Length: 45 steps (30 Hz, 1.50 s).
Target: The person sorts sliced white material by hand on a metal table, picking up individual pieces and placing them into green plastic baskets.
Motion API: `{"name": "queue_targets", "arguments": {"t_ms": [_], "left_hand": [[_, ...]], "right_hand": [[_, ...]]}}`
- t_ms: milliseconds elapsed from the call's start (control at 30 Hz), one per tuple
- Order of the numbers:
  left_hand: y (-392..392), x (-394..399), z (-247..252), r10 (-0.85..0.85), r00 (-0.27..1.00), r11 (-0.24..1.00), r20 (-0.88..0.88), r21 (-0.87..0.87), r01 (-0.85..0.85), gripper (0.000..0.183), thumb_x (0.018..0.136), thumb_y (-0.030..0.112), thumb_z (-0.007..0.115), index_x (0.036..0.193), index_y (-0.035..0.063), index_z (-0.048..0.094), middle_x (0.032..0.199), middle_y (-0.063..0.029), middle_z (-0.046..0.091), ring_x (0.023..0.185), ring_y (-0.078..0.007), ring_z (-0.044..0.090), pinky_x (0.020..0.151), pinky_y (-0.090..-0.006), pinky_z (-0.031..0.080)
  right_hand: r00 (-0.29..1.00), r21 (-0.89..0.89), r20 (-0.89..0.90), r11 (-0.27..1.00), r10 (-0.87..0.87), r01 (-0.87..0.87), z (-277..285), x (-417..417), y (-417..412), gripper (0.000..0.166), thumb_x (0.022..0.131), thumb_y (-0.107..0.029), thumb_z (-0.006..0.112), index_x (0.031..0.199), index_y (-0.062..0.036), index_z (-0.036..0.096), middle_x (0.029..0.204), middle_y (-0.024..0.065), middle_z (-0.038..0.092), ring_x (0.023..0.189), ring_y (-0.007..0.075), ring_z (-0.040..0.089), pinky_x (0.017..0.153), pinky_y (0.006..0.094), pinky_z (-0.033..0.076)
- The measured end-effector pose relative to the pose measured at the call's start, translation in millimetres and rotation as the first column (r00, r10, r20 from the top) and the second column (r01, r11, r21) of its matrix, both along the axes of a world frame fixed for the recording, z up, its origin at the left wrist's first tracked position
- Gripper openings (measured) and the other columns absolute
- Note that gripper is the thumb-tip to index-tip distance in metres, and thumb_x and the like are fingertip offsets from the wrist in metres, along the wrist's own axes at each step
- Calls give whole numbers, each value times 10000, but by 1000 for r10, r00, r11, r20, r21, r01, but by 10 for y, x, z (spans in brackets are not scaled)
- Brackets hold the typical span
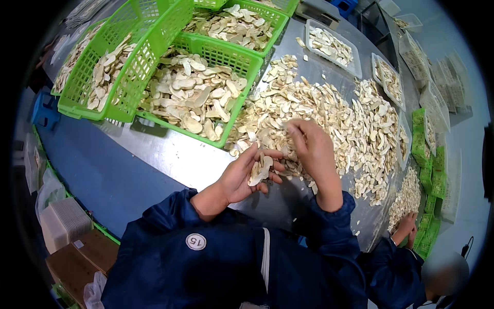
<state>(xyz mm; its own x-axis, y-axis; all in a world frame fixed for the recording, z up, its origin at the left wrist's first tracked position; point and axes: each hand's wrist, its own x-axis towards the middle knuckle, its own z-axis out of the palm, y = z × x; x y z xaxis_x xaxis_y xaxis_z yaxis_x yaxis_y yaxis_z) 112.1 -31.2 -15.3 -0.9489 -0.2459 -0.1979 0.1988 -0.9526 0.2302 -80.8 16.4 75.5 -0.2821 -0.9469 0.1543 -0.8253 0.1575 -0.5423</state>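
In the palm of my left hand (237, 175) rest a few dried, pale slices (261, 170), which look like mushroom slices; the fingers curl loosely around them. My right hand (314, 145) is over the near side of a broad heap of similar slices (308, 104) on the metal table (185, 154). Its thumb and forefinger come close together, and whether a slice is between them is unclear. Left of the heap, near both hands, a green plastic basket (241, 104) holds larger slices. Another green basket (127, 83) is tilted against it, partly filled.
More green baskets (270, 42) of slices are at the back. White plastic trays (357, 63) with slices line the far right side. A co-worker's hands (405, 228) are at a pile of small pieces (405, 193). Stacked white trays (65, 224) and cardboard boxes (81, 258) are at lower left.
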Motion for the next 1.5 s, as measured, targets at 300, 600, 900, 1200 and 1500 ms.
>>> {"name": "queue_targets", "arguments": {"t_ms": [300, 600, 900, 1200, 1500], "left_hand": [[-23, 65, 52, 40, 997, 999, 60, 12, -40, 502, 1075, 415, 357, 1325, 12, 523, 1115, -149, 651, 881, -231, 682, 546, -280, 580], [-41, -333, 187, -76, 991, 982, 107, -167, 93, 311, 1017, 324, 526, 1037, 29, 623, 951, -92, 652, 743, -149, 636, 451, -206, 457], [-189, -522, 200, -111, 992, 952, 62, -281, 124, 280, 1022, 329, 536, 959, 59, 577, 912, -70, 616, 693, -135, 603, 430, -211, 417], [-160, -532, 213, -43, 998, 996, -35, -74, 40, 547, 1066, 515, 322, 1042, 41, 594, 948, -103, 657, 775, -190, 694, 448, -239, 506], [-174, -501, 142, -154, 987, 967, 45, -198, 160, 344, 1040, 308, 438, 1066, 18, 620, 904, -81, 632, 723, -142, 628, 419, -216, 438]], "right_hand": [[988, -226, -124, 967, 93, -120, -212, 8, -139, 218, 923, -199, 647, 1088, -73, 712, 927, 165, 690, 866, 349, 642, 779, 412, 524], [958, -116, -262, 989, -116, 88, -234, -264, -133, 164, 909, -136, 615, 1034, -111, 719, 924, 90, 703, 884, 310, 641, 770, 417, 522], [927, -74, -375, 997, -15, -14, -323, -515, -669, 257, 920, -155, 632, 1162, -96, 696, 1004, 128, 717, 927, 339, 648, 829, 409, 513], [895, 153, 443, 979, 55, -136, 131, -533, -344, 288, 961, -236, 641, 1154, -31, 704, 924, 66, 736, 823, 177, 665, 758, 316, 515], [953, -117, -298, 988, 60, -99, -261, -457, -833, 178, 917, -172, 616, 1015, -56, 708, 1043, 133, 701, 1033, 368, 608, 895, 443, 497]]}}
